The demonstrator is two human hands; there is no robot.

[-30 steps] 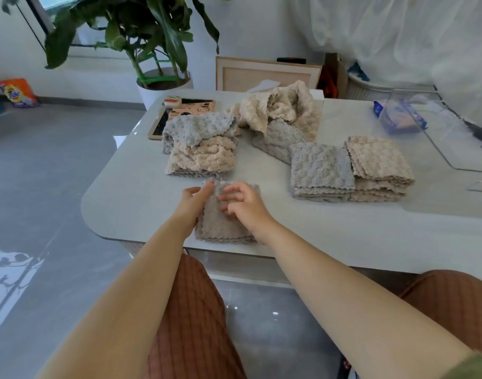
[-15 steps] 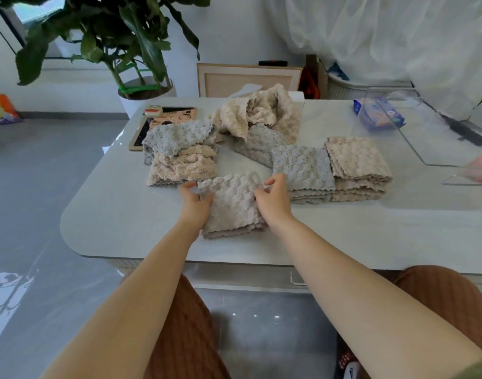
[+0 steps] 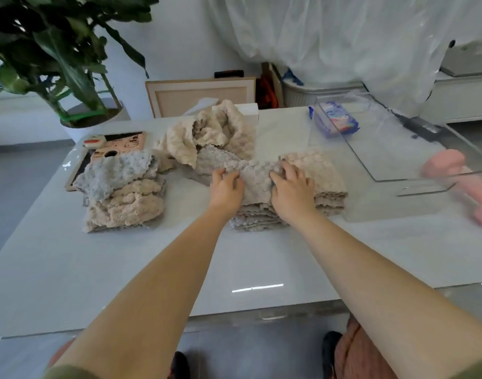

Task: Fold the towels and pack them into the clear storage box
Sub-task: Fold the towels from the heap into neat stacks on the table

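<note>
A folded beige-grey towel [image 3: 257,181] lies on top of a folded stack [image 3: 255,218] at the table's middle. My left hand [image 3: 225,188] grips its left edge and my right hand [image 3: 291,187] holds its right edge, fingers curled over it. Touching on the right is a second folded beige stack [image 3: 328,176]. To the left, a rougher pile has a grey towel [image 3: 116,173] on top. Unfolded towels [image 3: 212,132] are heaped behind. The clear storage box [image 3: 406,184] stands at the right, apart from both hands.
A blue tissue packet [image 3: 335,121] shows through the box's far corner, and a pink object [image 3: 458,184] lies by its near right side. A tablet and a pink case [image 3: 116,143] sit at the back left. A potted plant [image 3: 70,64] and a frame [image 3: 201,95] stand beyond the white table [image 3: 125,269].
Both hands lifted the folded towel from the table's near edge and carried it right and away onto the grey folded stack. The view has come closer to the table.
</note>
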